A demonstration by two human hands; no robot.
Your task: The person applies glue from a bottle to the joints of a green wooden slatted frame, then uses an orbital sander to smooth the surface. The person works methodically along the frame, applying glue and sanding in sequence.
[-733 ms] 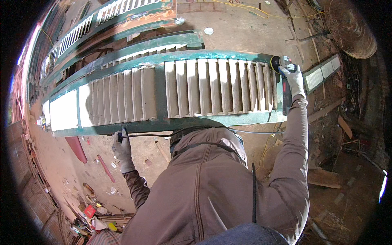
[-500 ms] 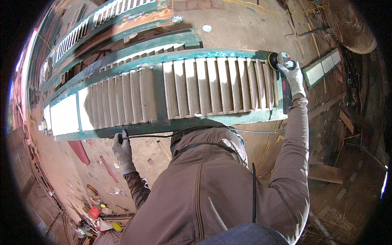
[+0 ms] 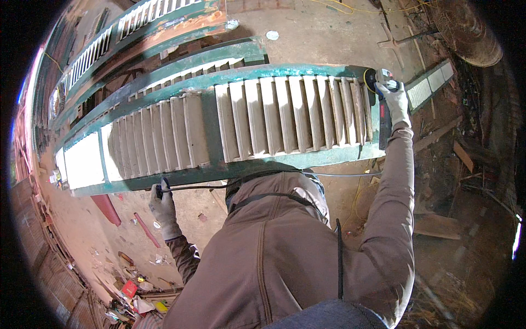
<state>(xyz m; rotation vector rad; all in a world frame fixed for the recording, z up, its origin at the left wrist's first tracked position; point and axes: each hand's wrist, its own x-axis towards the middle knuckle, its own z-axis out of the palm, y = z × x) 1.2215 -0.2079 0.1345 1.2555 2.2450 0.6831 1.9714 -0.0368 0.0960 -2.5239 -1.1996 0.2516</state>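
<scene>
A long green louvered shutter (image 3: 211,127) with pale slats lies across in front of me. My right hand (image 3: 395,102), in a light work glove, is closed round an angle grinder (image 3: 386,122). The grinder's yellow-rimmed disc (image 3: 370,80) sits at the far right corner of the shutter frame; whether it touches the wood I cannot tell. At the near edge, towards the left, my gloved left hand (image 3: 163,210) is closed on a black cord (image 3: 200,187), which runs right towards my body.
More green louvered frames (image 3: 183,19) lie beyond the shutter at upper left. A smaller louvered panel (image 3: 433,85) rests at the right, below a round woven basket (image 3: 474,35). Wood scraps (image 3: 435,226) lie on the right; red strips (image 3: 146,230) and litter are on the floor at left.
The grinder has shifted slightly right, further out over the shutter's far right corner. My left hand and the shutter's left end sit a little lower in view. Both grips stay the same.
</scene>
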